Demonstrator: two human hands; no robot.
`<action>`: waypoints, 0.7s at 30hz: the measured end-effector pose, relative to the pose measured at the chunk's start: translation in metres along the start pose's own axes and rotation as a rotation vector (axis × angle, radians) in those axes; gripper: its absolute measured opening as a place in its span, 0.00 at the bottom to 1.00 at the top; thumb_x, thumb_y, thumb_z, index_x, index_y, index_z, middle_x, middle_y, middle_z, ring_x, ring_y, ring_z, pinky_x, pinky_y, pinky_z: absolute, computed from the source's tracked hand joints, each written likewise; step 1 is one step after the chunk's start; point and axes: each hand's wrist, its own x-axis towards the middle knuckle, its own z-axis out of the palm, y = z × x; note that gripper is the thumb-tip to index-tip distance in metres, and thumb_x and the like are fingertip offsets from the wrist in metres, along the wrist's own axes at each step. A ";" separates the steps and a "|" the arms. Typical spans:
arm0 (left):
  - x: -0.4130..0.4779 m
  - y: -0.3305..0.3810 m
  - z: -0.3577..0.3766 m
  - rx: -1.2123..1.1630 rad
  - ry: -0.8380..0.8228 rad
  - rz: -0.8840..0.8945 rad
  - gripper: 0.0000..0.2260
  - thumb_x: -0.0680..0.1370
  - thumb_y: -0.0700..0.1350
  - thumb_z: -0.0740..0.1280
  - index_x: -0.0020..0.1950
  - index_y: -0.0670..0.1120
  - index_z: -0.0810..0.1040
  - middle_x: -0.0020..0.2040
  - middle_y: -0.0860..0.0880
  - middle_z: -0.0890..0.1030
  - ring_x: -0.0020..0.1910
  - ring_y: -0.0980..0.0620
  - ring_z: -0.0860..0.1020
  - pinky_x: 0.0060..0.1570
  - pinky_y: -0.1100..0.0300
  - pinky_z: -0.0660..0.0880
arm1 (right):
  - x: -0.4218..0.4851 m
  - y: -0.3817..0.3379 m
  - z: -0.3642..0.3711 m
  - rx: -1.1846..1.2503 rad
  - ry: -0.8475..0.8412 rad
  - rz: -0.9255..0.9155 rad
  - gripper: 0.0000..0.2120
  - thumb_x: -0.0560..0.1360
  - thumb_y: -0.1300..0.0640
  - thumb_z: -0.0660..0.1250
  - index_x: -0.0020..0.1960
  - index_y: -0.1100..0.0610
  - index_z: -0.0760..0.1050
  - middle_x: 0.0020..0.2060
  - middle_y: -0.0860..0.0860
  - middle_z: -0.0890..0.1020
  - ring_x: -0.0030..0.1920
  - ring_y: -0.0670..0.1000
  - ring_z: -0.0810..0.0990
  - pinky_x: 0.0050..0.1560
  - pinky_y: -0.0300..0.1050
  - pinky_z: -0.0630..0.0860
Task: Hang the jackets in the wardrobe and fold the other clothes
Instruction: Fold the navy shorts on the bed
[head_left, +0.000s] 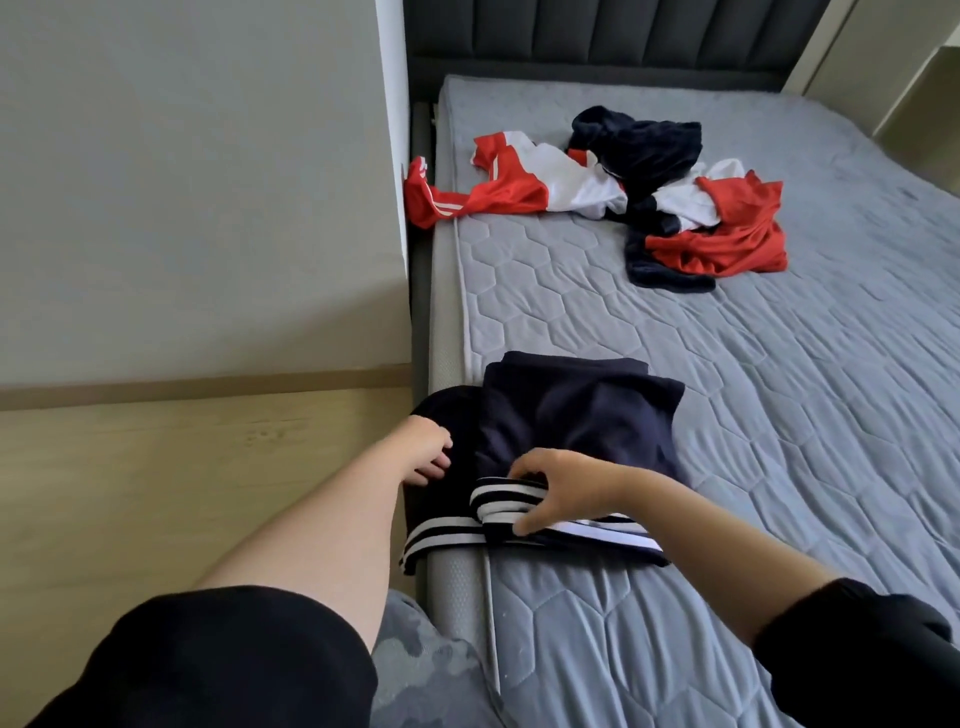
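Two hands fold a navy blue cloth garment with white-striped band, lower centre on the grey quilted bed. The right hand pinches the band; the left hand rests on the cloth, its grip unclear. The next move probably needs smoothing.

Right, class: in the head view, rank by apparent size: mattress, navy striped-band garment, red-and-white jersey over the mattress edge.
1. mattress
2. navy garment
3. red-and-white jersey
The garment lies nearer the camera, so ranks two and three are unsure.

a home bedroom: quilted mattress, padded headboard, strewn clothes.
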 end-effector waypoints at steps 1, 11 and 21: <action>0.001 0.005 0.002 -0.101 -0.027 0.003 0.16 0.82 0.50 0.54 0.62 0.41 0.71 0.57 0.40 0.79 0.52 0.42 0.79 0.48 0.54 0.73 | 0.004 0.001 -0.004 0.038 -0.024 0.008 0.22 0.68 0.44 0.73 0.59 0.51 0.75 0.49 0.40 0.76 0.50 0.42 0.74 0.51 0.33 0.68; 0.011 0.012 0.027 -0.010 -0.267 -0.106 0.08 0.75 0.38 0.69 0.53 0.42 0.74 0.44 0.46 0.78 0.38 0.50 0.79 0.37 0.58 0.79 | 0.043 0.013 -0.008 0.144 0.710 0.140 0.15 0.78 0.57 0.61 0.63 0.58 0.74 0.62 0.54 0.75 0.64 0.54 0.69 0.62 0.42 0.64; 0.041 -0.025 -0.013 -0.320 0.043 -0.169 0.14 0.82 0.44 0.54 0.56 0.37 0.74 0.45 0.42 0.79 0.41 0.46 0.79 0.49 0.55 0.73 | 0.088 0.008 0.049 -0.243 0.587 0.212 0.30 0.78 0.43 0.53 0.77 0.48 0.48 0.77 0.55 0.47 0.76 0.55 0.43 0.72 0.61 0.43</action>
